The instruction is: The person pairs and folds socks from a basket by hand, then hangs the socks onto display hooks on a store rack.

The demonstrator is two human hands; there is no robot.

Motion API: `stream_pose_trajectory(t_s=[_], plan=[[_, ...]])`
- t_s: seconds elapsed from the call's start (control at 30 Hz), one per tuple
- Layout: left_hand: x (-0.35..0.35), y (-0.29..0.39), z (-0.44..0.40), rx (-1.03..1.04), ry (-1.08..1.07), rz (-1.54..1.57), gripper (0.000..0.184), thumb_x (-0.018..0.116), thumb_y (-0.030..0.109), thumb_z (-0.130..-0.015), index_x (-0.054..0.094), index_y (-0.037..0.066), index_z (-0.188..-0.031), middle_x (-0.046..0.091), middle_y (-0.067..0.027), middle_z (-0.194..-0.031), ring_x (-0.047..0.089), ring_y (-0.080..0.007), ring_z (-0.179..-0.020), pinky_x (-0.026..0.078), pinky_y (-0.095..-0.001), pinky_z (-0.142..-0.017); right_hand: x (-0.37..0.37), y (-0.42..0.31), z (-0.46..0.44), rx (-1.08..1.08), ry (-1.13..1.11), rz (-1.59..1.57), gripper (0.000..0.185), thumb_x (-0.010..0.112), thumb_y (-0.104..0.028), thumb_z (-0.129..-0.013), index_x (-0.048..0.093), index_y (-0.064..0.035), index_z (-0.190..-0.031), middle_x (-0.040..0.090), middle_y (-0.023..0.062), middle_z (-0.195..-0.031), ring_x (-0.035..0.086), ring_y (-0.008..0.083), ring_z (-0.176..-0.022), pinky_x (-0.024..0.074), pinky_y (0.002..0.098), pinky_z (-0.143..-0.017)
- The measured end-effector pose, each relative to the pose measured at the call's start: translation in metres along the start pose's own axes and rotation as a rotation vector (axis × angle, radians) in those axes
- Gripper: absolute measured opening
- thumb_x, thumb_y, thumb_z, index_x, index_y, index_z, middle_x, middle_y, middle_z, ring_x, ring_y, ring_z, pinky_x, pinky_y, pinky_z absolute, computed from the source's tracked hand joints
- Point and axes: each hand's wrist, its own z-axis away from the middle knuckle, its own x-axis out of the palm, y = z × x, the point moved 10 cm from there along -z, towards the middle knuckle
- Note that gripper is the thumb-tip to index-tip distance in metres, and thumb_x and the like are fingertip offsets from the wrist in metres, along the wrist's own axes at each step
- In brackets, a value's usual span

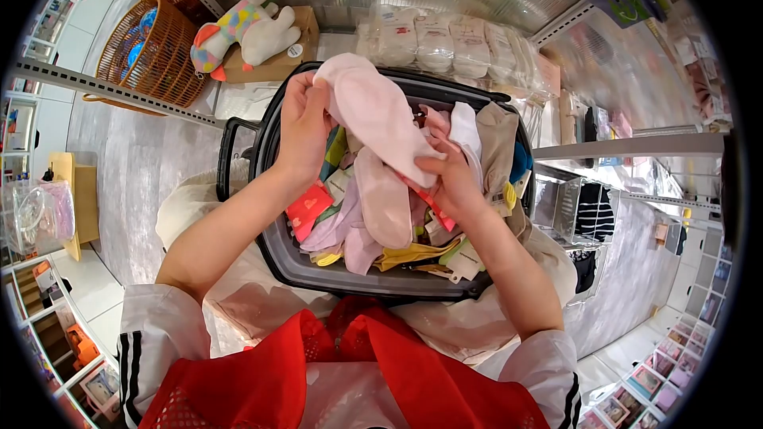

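Note:
A pale pink sock [373, 107] is stretched between my two hands above a dark grey basket [278, 258]. My left hand [306, 127] pinches its upper left end between thumb and fingers. At the lower right end, my right hand [455, 179] grips it, with the fingers partly hidden. Below lies a heap of socks in the basket: a pinkish-beige sock [385, 206], a lilac sock [338, 230], a mustard-yellow sock [417, 256], a white sock [466, 131] and a beige sock [497, 143]. A red piece with a printed pattern [308, 208] sits at the left.
Packaged white socks [453, 40] line the shelf behind the basket. A patchwork plush toy [254, 28] lies on a cardboard box [306, 40]. A wicker basket [155, 56] stands at the upper left. Metal shelf rails [628, 147] cross on the right, above a wire bin [556, 210].

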Motion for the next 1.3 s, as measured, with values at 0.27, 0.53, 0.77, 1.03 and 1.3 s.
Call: stream_pose_trajectory(t_s=[0.27, 0.53, 0.77, 1.03, 1.3], plan=[[0.015, -0.022, 0.009, 0.021, -0.220, -0.300, 0.012, 0.042, 0.014, -0.089, 0.040, 0.005, -0.096, 0.049, 0.0021, -0.068, 0.042, -0.0014, -0.058, 0.032, -0.0158, -0.049, 0.049, -0.059, 0.027, -0.731, -0.014, 0.827, 0.047, 0.067, -0.013, -0.068, 0.044, -0.0009, -0.108, 0.048, 0.0122, -0.107, 0.046, 0.0223, -0.100, 0.0358, 0.0292, -0.087], [0.039, -0.041, 0.032, -0.118, -0.477, -0.468, 0.026, 0.043, 0.012, -0.089, 0.044, -0.001, -0.111, 0.053, -0.0031, -0.090, 0.050, -0.0058, -0.079, 0.041, -0.0196, -0.070, 0.049, -0.081, 0.046, -0.928, 0.119, 0.910, 0.019, 0.064, -0.010, -0.070, 0.054, -0.0007, -0.083, 0.056, 0.0074, -0.078, 0.053, 0.0219, -0.074, 0.0415, 0.0286, -0.069], [0.056, -0.037, 0.048, 0.191, -0.541, -0.632, 0.039, 0.053, 0.011, -0.081, 0.041, 0.000, -0.118, 0.054, -0.0101, -0.099, 0.051, -0.0110, -0.089, 0.041, -0.0227, -0.078, 0.034, -0.060, 0.028, -0.639, 0.057, 0.502, 0.010, 0.056, -0.009, -0.080, 0.051, -0.0012, -0.085, 0.056, 0.0036, -0.069, 0.050, 0.0073, -0.062, 0.0399, 0.0210, -0.055], [0.046, -0.047, 0.042, 0.032, -0.472, -0.525, 0.030, 0.049, 0.006, -0.083, 0.047, -0.002, -0.111, 0.057, -0.0073, -0.094, 0.053, -0.0101, -0.083, 0.042, -0.0220, -0.073, 0.038, -0.064, 0.033, -0.658, 0.088, 0.469, 0.010, 0.053, -0.008, -0.083, 0.049, -0.0015, -0.088, 0.054, 0.0017, -0.065, 0.044, 0.0041, -0.051, 0.0356, 0.0172, -0.046], [0.042, -0.061, 0.040, -0.234, -0.417, -0.286, 0.026, 0.048, 0.010, -0.086, 0.048, -0.001, -0.110, 0.056, -0.0039, -0.098, 0.051, -0.0063, -0.088, 0.040, -0.0201, -0.077, 0.034, -0.074, 0.034, -0.865, 0.160, 0.677, 0.011, 0.053, -0.010, -0.083, 0.048, -0.0015, -0.087, 0.051, 0.0029, -0.074, 0.047, 0.0082, -0.063, 0.0393, 0.0211, -0.057]])
